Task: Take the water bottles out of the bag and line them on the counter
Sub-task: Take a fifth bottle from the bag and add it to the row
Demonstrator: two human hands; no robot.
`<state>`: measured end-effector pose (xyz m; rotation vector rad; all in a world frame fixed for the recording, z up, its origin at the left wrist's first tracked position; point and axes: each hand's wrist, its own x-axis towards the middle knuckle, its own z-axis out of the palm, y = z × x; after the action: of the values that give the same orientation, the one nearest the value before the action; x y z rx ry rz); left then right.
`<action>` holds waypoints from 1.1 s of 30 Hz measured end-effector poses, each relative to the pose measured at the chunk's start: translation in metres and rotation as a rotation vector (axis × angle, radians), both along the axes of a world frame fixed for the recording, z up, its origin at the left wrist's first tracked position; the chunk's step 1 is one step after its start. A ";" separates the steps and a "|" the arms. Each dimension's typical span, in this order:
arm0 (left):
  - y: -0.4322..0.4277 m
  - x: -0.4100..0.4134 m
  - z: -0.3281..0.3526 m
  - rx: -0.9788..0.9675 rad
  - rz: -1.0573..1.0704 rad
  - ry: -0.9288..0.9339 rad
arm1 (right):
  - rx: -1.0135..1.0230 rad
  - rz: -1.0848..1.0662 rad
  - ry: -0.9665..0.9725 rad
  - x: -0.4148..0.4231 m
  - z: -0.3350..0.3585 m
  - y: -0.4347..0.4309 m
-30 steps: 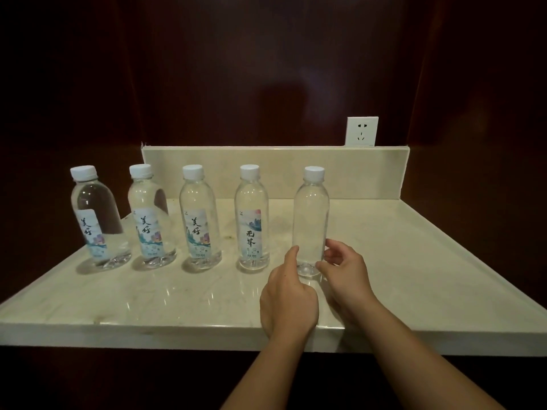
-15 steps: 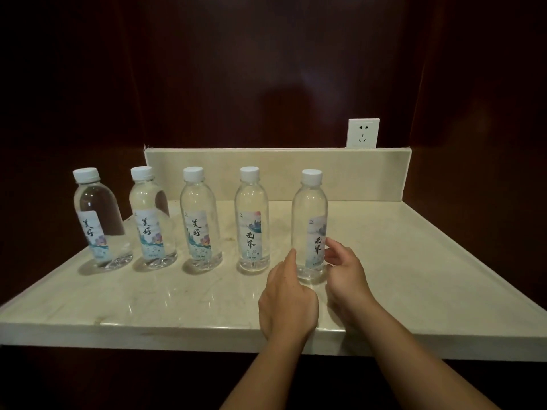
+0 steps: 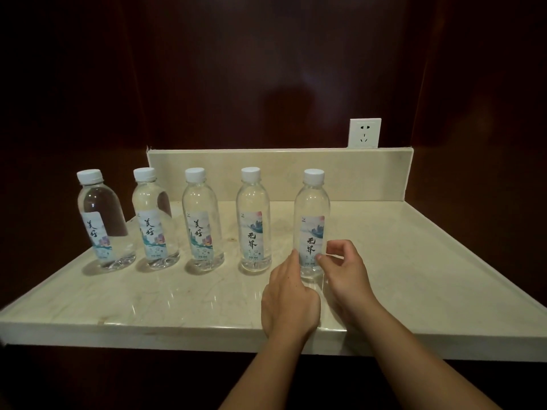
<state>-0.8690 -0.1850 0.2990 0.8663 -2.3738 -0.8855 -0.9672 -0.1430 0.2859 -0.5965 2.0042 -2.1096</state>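
On the counter [image 3: 414, 276], beside four bottles [image 3: 201, 220], we are turning the fifth bottle [image 3: 311, 202] until its label [image 3: 312, 238] is facing us, right hand [image 3: 346, 276] pinching it, left hand [image 3: 288, 297] pressing one straight finger against it.

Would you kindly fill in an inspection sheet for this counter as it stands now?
Surface: pale marble counter, glossy, with low backsplash.
Job's things: five capped water bottles upright in a row, labels forward; bag not in view.
Clutter: nothing seen.
Grips: left hand touches the rightmost bottle with a straight forefinger; right hand pinches its lower part.
Cables: nothing seen.
Surroundings: dark wood panelling; white wall socket above the backsplash.
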 end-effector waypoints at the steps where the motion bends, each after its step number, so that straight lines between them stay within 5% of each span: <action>1: -0.001 -0.001 0.000 -0.019 -0.009 0.000 | 0.002 -0.014 0.006 0.000 -0.001 0.000; 13: 0.002 -0.003 -0.004 -0.010 0.064 0.075 | 0.118 -0.069 0.078 -0.004 -0.005 -0.005; 20: -0.004 0.021 -0.006 -0.012 0.077 0.250 | 0.401 -0.198 0.312 0.013 0.007 0.026; 28: -0.023 0.095 0.038 -0.501 0.060 -0.096 | 1.136 -0.080 0.723 0.070 0.059 0.063; 33: -0.023 0.141 0.064 -0.679 0.001 -0.204 | 1.289 -0.035 0.810 0.122 0.081 0.066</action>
<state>-0.7285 -0.2083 0.3632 0.6903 -2.5772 0.0452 -0.8452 -0.0773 0.3668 -1.1383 3.0930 -0.1572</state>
